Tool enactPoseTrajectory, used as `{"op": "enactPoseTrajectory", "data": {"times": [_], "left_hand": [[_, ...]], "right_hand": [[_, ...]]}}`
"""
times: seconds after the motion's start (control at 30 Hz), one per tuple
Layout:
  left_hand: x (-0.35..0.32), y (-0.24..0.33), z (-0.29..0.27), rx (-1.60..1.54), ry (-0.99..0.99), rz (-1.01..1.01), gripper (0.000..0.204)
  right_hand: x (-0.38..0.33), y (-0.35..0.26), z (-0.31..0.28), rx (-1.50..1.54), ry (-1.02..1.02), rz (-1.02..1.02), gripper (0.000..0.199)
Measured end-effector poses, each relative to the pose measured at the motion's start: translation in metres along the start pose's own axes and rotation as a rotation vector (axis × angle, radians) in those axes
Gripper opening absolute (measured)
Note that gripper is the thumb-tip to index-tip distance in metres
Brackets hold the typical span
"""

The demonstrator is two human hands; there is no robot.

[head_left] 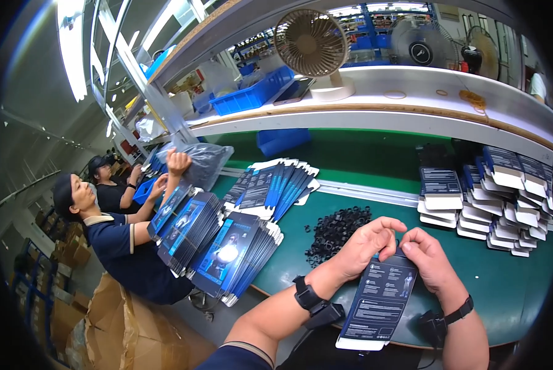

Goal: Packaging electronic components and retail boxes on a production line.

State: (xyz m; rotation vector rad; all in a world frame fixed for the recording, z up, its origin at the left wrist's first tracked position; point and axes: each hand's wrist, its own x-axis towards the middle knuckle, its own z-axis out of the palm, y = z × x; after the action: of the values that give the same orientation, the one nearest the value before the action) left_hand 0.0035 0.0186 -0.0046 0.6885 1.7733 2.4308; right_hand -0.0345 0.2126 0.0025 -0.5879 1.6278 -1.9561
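The work appears to be partway through, with one dark blue printed carton (376, 305) in hand at the lower right of the frame. The carton slants over the near edge of the green counter (474, 296), its white flap toward the bottom of the frame. The right hand (433, 262) has its thumb and fingers pinched together on the carton's top edge. The left hand (366, 246) is curled at the same edge, its fingers bent nearly closed; whether they grip the carton or a small piece cannot be told.

Plenty seems left to handle: a heap of loose black pieces (335, 231) lies mid-frame, and fanned carton bundles (230, 250) spread left of centre, with another fanned batch (270, 185) above them. Stacked cartons (511, 191) at the right of the frame may be a finished lot or a waiting one; nothing visible settles which.
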Motion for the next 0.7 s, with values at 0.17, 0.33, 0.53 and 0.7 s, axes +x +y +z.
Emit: {"op": "enactPoseTrajectory", "data": {"times": [0.17,0.33,0.53,0.7], "left_hand": [[0.004,-0.001,0.006,-0.058,0.164,-0.048,0.045],[0.003,-0.004,0.01,-0.14,0.284,-0.34,0.02],[-0.003,0.003,0.003,0.001,0.102,-0.399,0.013],[-0.008,0.002,0.0,0.105,-0.065,-0.438,0.016]], "right_hand": [[0.003,0.0,-0.007,-0.001,0.15,-0.18,0.012],[-0.002,-0.007,-0.011,-0.261,0.185,-0.187,0.022],[-0.007,-0.025,-0.027,-0.187,-0.161,0.052,0.036],[-0.009,-0.034,-0.029,-0.242,-0.338,0.118,0.043]]}}
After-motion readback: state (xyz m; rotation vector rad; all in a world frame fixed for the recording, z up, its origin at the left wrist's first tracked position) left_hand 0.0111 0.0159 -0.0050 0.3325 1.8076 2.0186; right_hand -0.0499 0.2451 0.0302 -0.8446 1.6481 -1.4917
